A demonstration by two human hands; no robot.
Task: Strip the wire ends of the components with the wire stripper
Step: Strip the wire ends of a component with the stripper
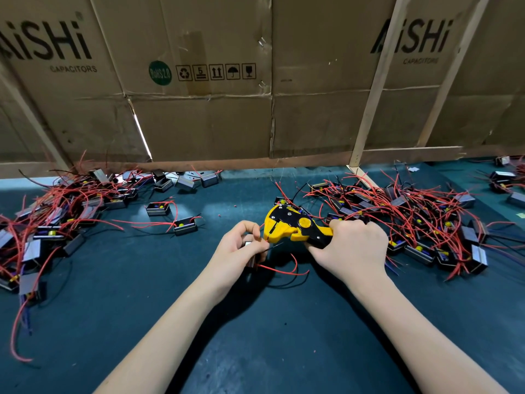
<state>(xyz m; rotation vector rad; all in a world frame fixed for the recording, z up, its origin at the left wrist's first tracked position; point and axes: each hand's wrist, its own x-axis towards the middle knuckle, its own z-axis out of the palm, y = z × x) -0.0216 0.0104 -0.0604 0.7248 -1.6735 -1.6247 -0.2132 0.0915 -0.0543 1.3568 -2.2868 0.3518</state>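
In the head view, the yellow wire stripper (289, 226) is held above the green bench (255, 322), its handles gripped in the clenched right hand (350, 245). A component (251, 255) is held in the left hand (237, 245), whose fingers (250, 226) pinch its red wire (262, 243) at the stripper's mouth. The wire end is best fed straight in, kept taut, and squeezed once. Heaps of wired components (412, 220) lie on both sides, before a cardboard wall (227, 115).
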